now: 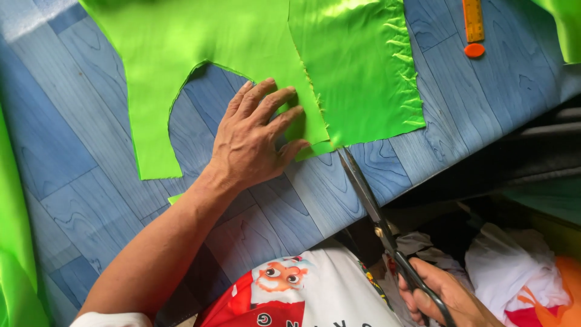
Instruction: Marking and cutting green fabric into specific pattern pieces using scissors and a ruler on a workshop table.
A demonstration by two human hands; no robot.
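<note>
Bright green fabric (242, 42) lies spread on a blue wood-patterned table surface (78, 139), with a curved cutout along its near edge. My left hand (257, 133) rests flat on the near corner of the cloth, fingers spread, pressing it down. My right hand (445, 293) grips the black handles of a pair of long metal scissors (366, 194). The blade tips meet the cloth's near edge just right of my left fingers. A shinier green layer (363, 66) with frayed edges lies to the right of the cut line.
An orange ruler (473, 18) and a small orange disc (474, 50) lie at the far right. More green cloth hangs at the left edge (15, 242). White and orange cloth scraps (520, 272) pile below the table edge at the right.
</note>
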